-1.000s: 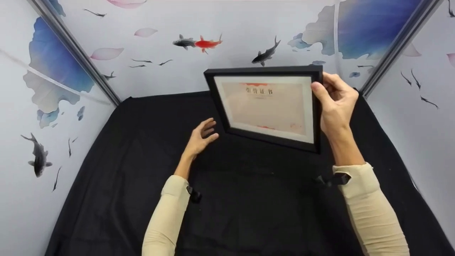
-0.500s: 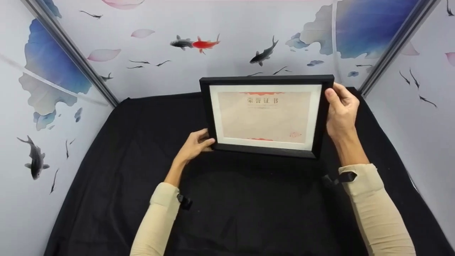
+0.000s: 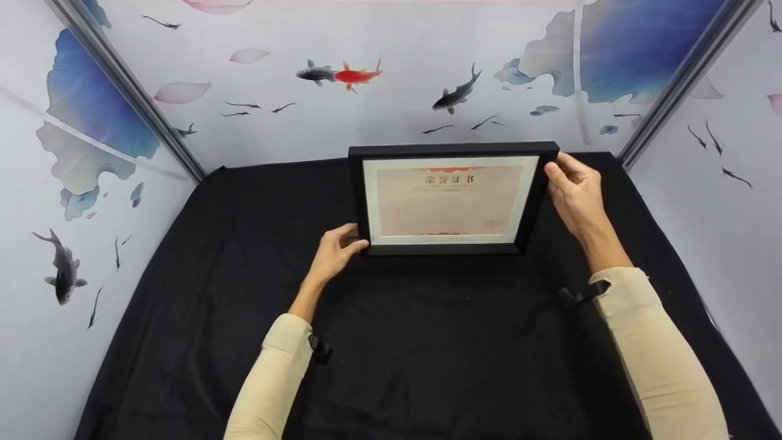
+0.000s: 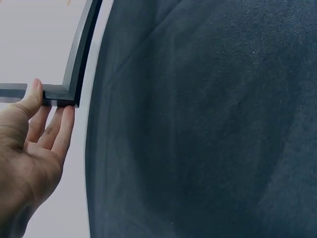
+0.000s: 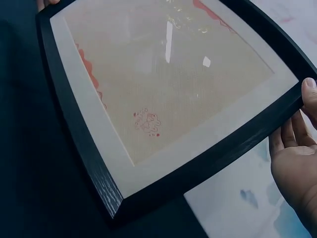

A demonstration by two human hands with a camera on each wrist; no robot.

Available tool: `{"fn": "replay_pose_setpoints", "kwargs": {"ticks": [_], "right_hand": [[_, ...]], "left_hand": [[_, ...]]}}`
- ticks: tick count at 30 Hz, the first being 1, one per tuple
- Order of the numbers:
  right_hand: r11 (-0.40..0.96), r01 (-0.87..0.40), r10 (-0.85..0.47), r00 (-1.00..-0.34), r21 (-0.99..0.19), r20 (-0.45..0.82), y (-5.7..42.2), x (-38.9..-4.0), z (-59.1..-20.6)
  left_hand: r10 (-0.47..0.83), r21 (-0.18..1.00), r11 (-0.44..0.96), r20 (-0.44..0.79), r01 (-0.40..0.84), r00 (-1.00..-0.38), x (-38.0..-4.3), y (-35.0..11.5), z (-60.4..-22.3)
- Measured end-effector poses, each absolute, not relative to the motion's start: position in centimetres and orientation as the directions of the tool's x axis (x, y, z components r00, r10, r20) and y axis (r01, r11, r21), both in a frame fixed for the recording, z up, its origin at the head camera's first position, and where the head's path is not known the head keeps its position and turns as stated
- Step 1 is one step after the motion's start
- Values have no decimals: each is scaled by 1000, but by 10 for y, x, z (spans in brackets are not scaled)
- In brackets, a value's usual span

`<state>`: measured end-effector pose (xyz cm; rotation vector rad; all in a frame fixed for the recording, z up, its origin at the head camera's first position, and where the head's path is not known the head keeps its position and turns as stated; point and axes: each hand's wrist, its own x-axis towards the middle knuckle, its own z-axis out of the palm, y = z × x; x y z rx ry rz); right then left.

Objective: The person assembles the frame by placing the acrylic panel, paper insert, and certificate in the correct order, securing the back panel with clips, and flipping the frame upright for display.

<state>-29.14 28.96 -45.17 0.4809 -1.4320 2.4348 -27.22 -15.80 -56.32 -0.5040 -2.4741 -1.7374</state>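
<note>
A black picture frame (image 3: 452,250) stands nearly upright near the back of the black cloth, its front facing me. Behind its glass lies a beige certificate (image 3: 449,205) with red trim, dark characters and a white mat. My left hand (image 3: 333,250) grips the frame's lower left corner, thumb on the front and fingers at the outer edge; the left wrist view shows this corner and the left hand (image 4: 37,144) close up. Up at the right side, my right hand (image 3: 577,189) pinches the frame near its top corner, thumb in front, fingers behind.
Black cloth (image 3: 427,354) covers the table surface. A white back panel (image 3: 391,36) painted with fish and petals rises behind the frame, with side panels (image 3: 36,183) at left and right. Grey metal posts (image 3: 137,91) stand in the corners.
The left hand has come to the frame's lower left corner and taken hold of it. The frame has turned more squarely toward me and moved down, the right hand lowering with it.
</note>
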Motion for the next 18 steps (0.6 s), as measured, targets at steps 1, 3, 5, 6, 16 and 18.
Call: {"fn": "replay_pose_setpoints", "kwargs": {"ticks": [1, 3, 5, 6, 16, 18], "right_hand": [[-469, -386, 67, -912, -794, 404, 291, -294, -454], [-455, -368, 71, -923, -811, 379, 292, -297, -459], [-437, -352, 80, -932, -828, 355, 292, -300, -464], [-425, -345, 83, -935, -837, 343, 292, -301, -466], [-430, -271, 61, -960, -861, 272, 294, -309, -482], [-449, -265, 51, -961, -853, 272, 294, -310, -483]], "left_hand": [[215, 905, 302, 243, 301, -946, -274, -157, -566], [200, 917, 286, 226, 277, -953, -278, -154, -571], [191, 928, 270, 211, 258, -959, -281, -151, -576], [186, 933, 262, 203, 248, -961, -282, -150, -579], [117, 941, 285, 157, 184, -981, -286, -143, -598], [106, 937, 296, 163, 187, -981, -289, -142, -599]]}}
